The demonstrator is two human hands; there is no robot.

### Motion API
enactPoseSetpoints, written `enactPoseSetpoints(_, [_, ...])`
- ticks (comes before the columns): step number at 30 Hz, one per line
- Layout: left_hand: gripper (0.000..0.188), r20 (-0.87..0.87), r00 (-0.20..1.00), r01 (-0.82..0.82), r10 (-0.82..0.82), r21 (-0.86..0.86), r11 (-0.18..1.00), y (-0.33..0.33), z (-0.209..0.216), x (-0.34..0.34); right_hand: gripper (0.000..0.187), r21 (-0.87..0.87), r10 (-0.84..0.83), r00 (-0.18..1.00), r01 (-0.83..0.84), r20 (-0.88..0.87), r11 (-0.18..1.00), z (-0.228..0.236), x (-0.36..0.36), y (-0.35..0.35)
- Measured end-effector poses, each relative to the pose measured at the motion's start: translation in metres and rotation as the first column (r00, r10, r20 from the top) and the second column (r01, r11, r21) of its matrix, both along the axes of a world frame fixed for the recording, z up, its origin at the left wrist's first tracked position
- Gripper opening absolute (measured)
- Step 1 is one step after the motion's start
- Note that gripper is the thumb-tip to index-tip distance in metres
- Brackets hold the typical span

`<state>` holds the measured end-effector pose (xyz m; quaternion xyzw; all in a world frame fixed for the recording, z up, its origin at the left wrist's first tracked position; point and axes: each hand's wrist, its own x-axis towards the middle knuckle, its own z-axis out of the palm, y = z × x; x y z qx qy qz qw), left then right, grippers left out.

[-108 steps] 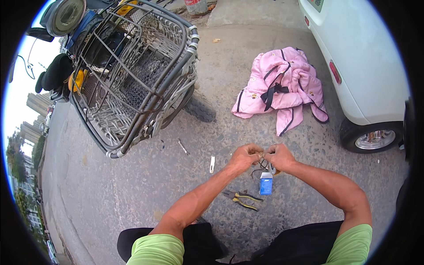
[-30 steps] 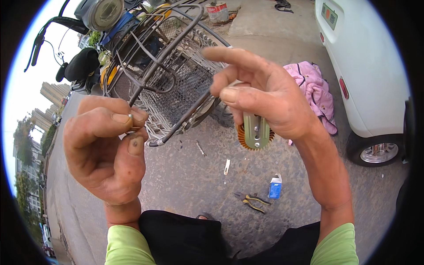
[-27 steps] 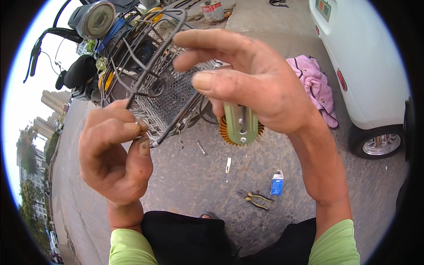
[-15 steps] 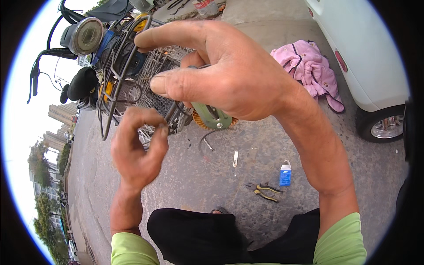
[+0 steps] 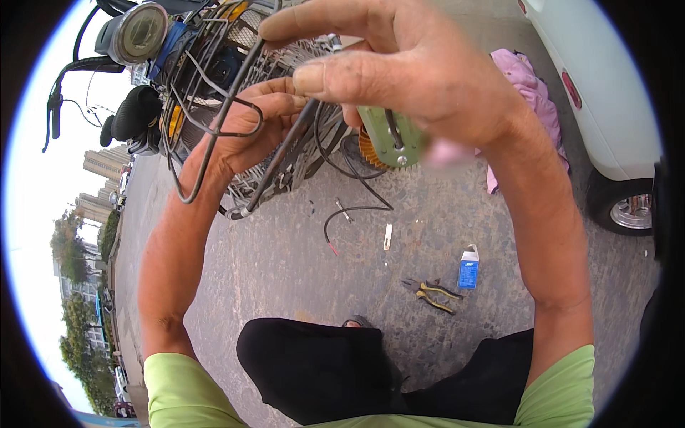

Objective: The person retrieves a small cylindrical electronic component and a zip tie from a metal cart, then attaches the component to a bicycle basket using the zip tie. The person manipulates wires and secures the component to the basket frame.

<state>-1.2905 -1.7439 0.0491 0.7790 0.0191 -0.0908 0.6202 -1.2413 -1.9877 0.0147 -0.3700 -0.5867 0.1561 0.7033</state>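
My right hand (image 5: 435,78) is raised at the upper middle, its thumb and forefinger apart and its other fingers curled behind them. Those fingers seem to grip a green metal device (image 5: 412,135) with an orange toothed rim, mostly hidden by the hand. My left hand (image 5: 246,153) reaches in among the bars of a dark metal rack (image 5: 210,146), thumb and forefinger close together. Whatever those fingertips hold, if anything, is too small to make out. From beneath the device a black cable (image 5: 357,208) with a reddish end trails over the ground.
On the ground lie yellow-and-black pliers (image 5: 429,294), a small blue-and-white box (image 5: 467,274), a white strip (image 5: 387,237) and a small metal piece (image 5: 344,210). A vehicle with a round headlamp (image 5: 139,34) stands upper left. Pink cloth (image 5: 528,93) lies beside a white car (image 5: 592,85).
My left hand has moved up and right, in among the rack bars. My right hand has gone up and right with the green device, and more of the black cable shows.
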Motion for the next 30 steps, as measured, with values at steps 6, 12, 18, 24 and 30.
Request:
enactPoseSetpoints(6, [0.018,-0.047,0.997,0.071,-0.067,0.092,0.993,0.001,0.003,0.001,0.064,0.067,-0.212,0.977,0.213,-0.014,0.975,-0.018,-0.017,-0.006])
enactPoseSetpoints(12, [0.020,-0.048,0.996,0.079,-0.075,0.098,0.992,0.002,0.003,0.002,0.047,0.023,-0.241,0.965,0.244,-0.101,0.969,-0.033,0.013,0.000])
enactPoseSetpoints(18, [0.017,-0.031,0.996,0.086,-0.082,0.177,0.980,0.005,0.002,0.005,0.048,-0.278,-0.531,0.844,0.531,0.082,0.801,-0.059,0.025,-0.006])
enactPoseSetpoints(24, [0.013,-0.005,0.997,0.074,-0.074,0.166,0.983,0.008,0.002,0.008,0.041,-0.540,-0.424,0.905,0.372,0.031,0.755,-0.093,0.015,-0.004])
enactPoseSetpoints(30, [0.014,-0.039,0.996,0.084,-0.083,0.046,0.995,0.016,0.002,0.009,0.040,-0.519,-0.384,0.919,0.284,-0.093,0.806,-0.102,0.014,-0.001])
